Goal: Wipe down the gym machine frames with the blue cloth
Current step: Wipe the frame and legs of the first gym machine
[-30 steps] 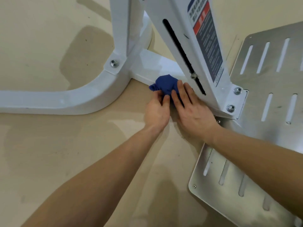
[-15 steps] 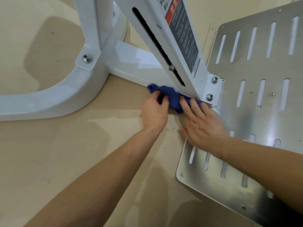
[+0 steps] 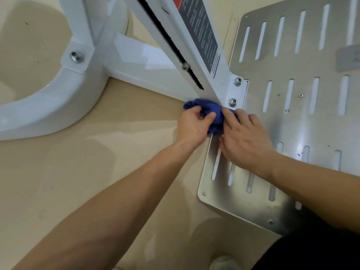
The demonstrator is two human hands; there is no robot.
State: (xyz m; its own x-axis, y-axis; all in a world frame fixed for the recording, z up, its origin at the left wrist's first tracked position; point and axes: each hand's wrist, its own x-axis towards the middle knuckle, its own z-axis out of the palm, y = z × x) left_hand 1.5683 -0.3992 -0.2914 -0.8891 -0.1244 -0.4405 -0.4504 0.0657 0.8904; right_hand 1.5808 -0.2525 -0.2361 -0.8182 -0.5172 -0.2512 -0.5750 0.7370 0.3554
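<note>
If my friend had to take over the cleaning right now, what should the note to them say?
Left hand grips the bunched blue cloth; right hand presses on it with straight fingers.
The cloth sits at the foot of the slanted white frame post, beside its lower bolt, at the edge of the slotted metal plate.
Done: cannot tell which parts are already wiped.
Left: finish this joint, then probably the curved base tube.

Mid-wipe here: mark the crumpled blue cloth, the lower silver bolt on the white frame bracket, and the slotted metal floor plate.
crumpled blue cloth (image 3: 216, 122): head view, its bunched middle.
lower silver bolt (image 3: 232, 102): head view, centre of its head.
slotted metal floor plate (image 3: 321, 129): head view, bare sheet between slot rows.
</note>
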